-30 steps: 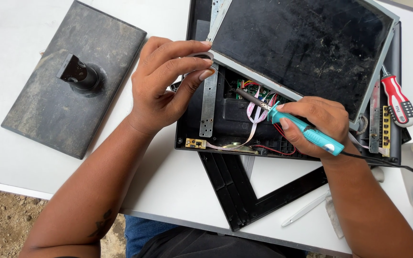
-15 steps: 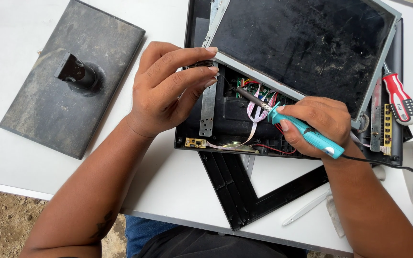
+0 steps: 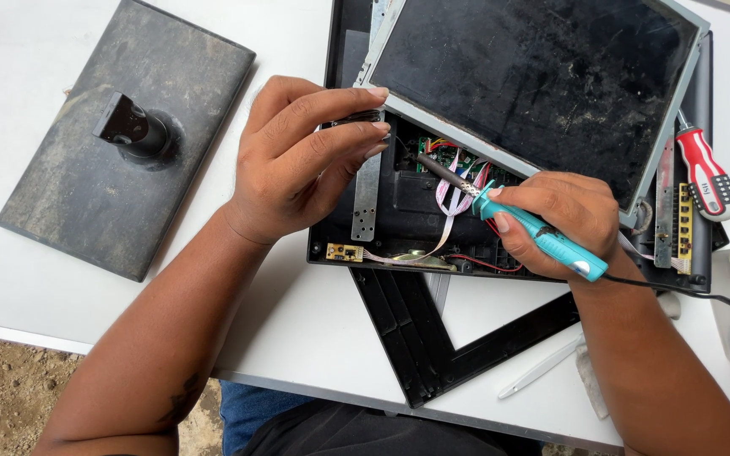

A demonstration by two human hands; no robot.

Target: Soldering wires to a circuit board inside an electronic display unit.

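Since the earlier frames, the left hand [image 3: 297, 160] has curled its fingers [image 3: 340, 135] tighter over the lower left corner of the lifted screen panel [image 3: 534, 84], while the right hand barely shifts. Those left fingers lie close together, clamped on the panel's metal edge and propping it up off the black monitor casing [image 3: 399, 211]. The right hand [image 3: 559, 215] has its fingers wrapped shut round the teal handle of a soldering iron [image 3: 517, 219], held like a pen.

This looks like the soldering step: the iron's dark tip sits at the small green circuit board [image 3: 437, 152] under the raised panel, by the striped ribbon cable [image 3: 449, 203], though shadow hides whether it touches. The next move seems to call for a steady tip and the panel kept lifted clear.

The iron lies in the centre right of the frame. Its long axis runs diagonally, tip pointing to the upper left, handle and black cord trailing to the lower right.

Further out on the white table [image 3: 297, 321], a dusty monitor stand [image 3: 120, 135] lies at upper left, a black bezel frame [image 3: 433, 338] at lower centre, and a red-and-white screwdriver [image 3: 707, 177] at right.
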